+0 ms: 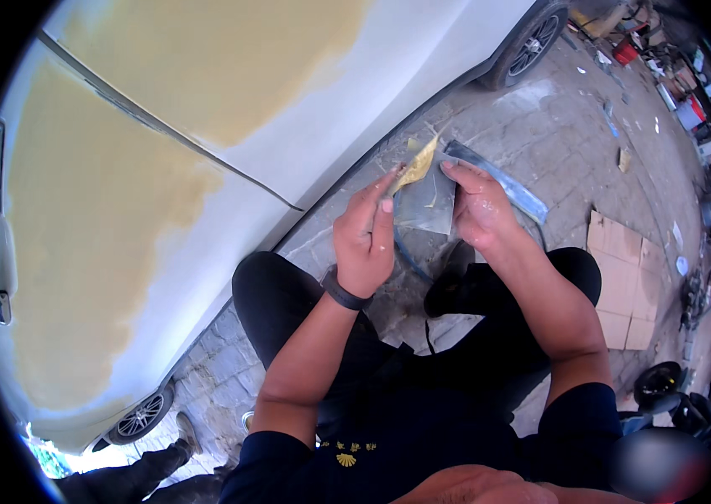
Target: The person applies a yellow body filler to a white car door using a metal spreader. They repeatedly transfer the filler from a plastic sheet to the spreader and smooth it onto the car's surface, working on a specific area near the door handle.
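Observation:
In the head view, my left hand (pixel 364 237) is closed on a thin spreader (pixel 413 170) loaded with yellow paste. My right hand (pixel 480 203) grips the right edge of a flat, translucent grey plate (pixel 431 210) with yellow smears, just beside the spreader. Behind the plate, a long dark grey-blue piece (pixel 513 191) lies on the pavers. The white car (pixel 238 218) along my left has large tan filler patches (pixel 86 210) on its doors.
I sit low beside the car, whose wheel (pixel 529 50) is at the top. Cardboard (pixel 624 307) lies on the pavers (pixel 574 118) at my right, with clutter (pixel 692 113) along the far right. Another person's leg (pixel 145 470) is at the lower left.

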Action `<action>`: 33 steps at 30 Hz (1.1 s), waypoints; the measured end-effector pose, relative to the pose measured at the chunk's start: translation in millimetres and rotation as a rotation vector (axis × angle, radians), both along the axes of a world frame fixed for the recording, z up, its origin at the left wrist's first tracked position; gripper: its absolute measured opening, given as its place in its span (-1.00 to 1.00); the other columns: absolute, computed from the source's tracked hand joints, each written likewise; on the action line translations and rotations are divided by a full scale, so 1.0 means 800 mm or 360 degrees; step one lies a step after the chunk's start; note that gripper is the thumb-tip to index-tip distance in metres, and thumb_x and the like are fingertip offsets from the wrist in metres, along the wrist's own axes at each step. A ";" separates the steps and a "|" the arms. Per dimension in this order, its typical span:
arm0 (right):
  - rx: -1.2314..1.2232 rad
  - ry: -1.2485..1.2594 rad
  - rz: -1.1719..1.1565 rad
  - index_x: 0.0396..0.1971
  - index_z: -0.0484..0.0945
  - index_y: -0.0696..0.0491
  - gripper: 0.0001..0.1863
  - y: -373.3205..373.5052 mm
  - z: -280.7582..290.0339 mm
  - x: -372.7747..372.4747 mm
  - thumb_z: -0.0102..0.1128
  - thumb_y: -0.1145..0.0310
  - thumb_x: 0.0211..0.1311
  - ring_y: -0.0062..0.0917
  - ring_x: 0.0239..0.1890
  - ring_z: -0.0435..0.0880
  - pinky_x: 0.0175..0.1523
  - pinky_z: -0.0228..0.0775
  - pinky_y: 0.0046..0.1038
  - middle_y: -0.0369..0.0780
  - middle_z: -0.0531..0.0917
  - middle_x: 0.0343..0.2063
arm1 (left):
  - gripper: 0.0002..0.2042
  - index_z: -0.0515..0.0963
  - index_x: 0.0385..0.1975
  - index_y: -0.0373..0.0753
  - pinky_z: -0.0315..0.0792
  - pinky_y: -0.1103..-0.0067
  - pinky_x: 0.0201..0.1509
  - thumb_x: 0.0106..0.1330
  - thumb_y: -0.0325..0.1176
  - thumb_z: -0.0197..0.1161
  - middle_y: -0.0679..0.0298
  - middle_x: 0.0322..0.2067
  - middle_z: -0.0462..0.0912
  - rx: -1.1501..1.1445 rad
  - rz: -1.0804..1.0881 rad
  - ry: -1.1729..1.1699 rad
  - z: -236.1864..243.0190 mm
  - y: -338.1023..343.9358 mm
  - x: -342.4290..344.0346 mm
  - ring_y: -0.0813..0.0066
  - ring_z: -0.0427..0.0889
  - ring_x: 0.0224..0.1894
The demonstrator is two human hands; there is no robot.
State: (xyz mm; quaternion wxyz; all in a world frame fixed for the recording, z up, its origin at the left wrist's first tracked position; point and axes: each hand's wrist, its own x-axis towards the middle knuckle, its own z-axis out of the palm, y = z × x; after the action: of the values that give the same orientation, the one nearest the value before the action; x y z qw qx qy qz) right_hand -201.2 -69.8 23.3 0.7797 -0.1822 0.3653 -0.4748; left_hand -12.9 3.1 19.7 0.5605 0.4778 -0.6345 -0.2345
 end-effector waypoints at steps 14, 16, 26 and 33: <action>-0.0420 0.0060 -0.0395 0.04 0.64 0.20 -0.77 -0.004 0.024 -0.025 0.23 0.42 0.50 -0.56 -0.03 0.70 0.13 0.53 -0.45 -0.21 0.75 -0.11 | -0.59 0.56 0.22 -0.38 0.55 0.23 0.25 0.36 -0.59 0.16 -0.09 0.13 0.67 0.0061 0.0008 -0.0664 -0.012 -0.004 -0.019 -0.03 0.68 0.14; -0.0663 0.0138 -0.0503 0.06 0.64 0.20 -0.76 -0.005 0.035 -0.029 0.23 0.42 0.51 -0.60 -0.03 0.67 0.14 0.49 -0.49 -0.23 0.74 -0.10 | -0.65 0.56 0.20 -0.41 0.59 0.28 0.15 0.44 -0.54 0.15 -0.08 0.05 0.70 0.0305 -0.0005 -0.0581 -0.021 -0.004 -0.009 -0.04 0.70 0.05; -0.1385 0.0692 -0.0033 0.05 0.67 0.27 -0.74 0.006 0.036 -0.044 0.24 0.45 0.50 -0.59 -0.07 0.62 0.08 0.44 -0.52 -0.23 0.72 -0.08 | -0.78 0.60 0.04 -0.33 0.45 0.48 0.04 0.64 -0.34 0.10 0.32 -0.08 0.70 0.0967 -0.0454 0.1287 -0.022 -0.009 0.009 0.59 0.58 -0.07; -0.1835 0.1574 0.0658 -0.08 0.69 0.26 -0.77 -0.019 0.069 -0.074 0.22 0.38 0.51 -0.58 -0.21 0.62 -0.06 0.44 -0.51 -0.27 0.73 -0.23 | -0.78 0.60 -0.01 -0.32 0.45 0.58 0.02 0.66 -0.31 0.09 0.37 -0.18 0.65 0.0753 -0.0215 0.1296 0.009 -0.005 0.002 0.69 0.50 -0.19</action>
State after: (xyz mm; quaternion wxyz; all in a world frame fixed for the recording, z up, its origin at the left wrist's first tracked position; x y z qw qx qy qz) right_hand -260.1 -85.3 78.4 0.3815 -0.8124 0.3246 -0.2985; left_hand -11.0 -0.6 26.8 0.6229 0.4191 -0.3221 -0.5767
